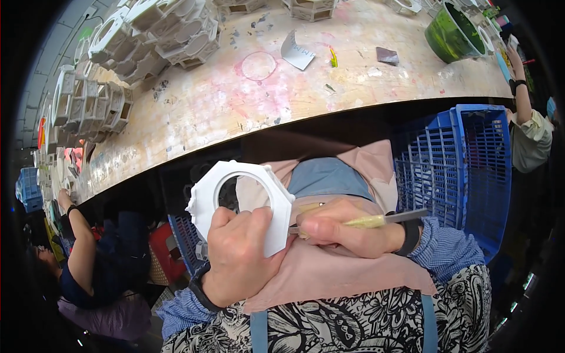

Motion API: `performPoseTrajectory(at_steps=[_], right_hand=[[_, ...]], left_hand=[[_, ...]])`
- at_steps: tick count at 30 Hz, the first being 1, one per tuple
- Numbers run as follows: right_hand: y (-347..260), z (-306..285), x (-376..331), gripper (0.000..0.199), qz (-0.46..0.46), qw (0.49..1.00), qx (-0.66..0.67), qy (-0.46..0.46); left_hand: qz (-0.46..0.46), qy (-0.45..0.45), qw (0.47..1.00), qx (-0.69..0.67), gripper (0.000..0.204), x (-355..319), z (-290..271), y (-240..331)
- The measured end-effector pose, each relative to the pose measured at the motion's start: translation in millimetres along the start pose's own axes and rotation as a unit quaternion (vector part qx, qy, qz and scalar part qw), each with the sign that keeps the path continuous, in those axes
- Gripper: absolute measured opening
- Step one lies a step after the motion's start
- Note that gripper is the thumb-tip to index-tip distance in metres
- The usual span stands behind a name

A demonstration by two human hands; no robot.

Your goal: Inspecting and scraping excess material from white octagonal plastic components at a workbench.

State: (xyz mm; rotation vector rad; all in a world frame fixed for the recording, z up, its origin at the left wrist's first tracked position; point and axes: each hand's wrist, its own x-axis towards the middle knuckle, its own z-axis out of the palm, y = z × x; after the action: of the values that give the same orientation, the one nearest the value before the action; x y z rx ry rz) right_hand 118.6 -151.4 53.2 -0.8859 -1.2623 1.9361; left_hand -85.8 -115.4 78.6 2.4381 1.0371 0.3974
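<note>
My left hand (pixel 238 253) grips a white octagonal frame (pixel 205 197) with a big round opening and small raised ornaments along its edge. Its fingers curl over the lower rim, above my lap. In my right hand (pixel 344 232) is a slim hand tool (pixel 366 222) with a yellowish handle. A flat grey metal blade sticks out behind that hand, toward the right wrist. The tool's other tip is at the frame's right edge, partly covered by my fingers; I cannot tell whether it touches. Beneath both hands lies a pink apron (pixel 329 276) with a blue patch.
A paint-stained worktable (pixel 200 123) stretches ahead, with stacks of similar pale frames (pixel 88 106) at left. On it are a green tub (pixel 453 35), a paper scrap (pixel 297 52) and a dark square (pixel 387 56). Blue crates (pixel 435 159) flank me. Other people work at both sides.
</note>
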Motion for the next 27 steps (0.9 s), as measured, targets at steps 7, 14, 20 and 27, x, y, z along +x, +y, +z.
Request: performPoseTrajectory(at_steps=[7, 14, 20, 27], right_hand=[[10.9, -2.7, -6.0, 0.042, -0.090, 0.993, -0.057, 0.047], [5.2, -4.3, -3.1, 0.042, -0.105, 0.987, -0.096, 0.068], [5.4, -6.4, -1.0, 0.040, -0.094, 0.990, -0.093, 0.057], [2.5, -0.8, -0.4, 0.039, -0.096, 0.989, -0.101, 0.039]], left_hand=[[-0.024, 0.020, 0.999, 0.008, 0.046, -6.3, 2.0, -3.5], [-0.019, 0.023, 1.000, 0.000, 0.046, -6.6, -0.7, -2.5], [-0.024, 0.014, 1.000, -0.003, 0.044, -5.9, 0.4, -4.6], [-0.019, 0.020, 0.999, -0.028, 0.044, -11.3, 8.4, -5.5]])
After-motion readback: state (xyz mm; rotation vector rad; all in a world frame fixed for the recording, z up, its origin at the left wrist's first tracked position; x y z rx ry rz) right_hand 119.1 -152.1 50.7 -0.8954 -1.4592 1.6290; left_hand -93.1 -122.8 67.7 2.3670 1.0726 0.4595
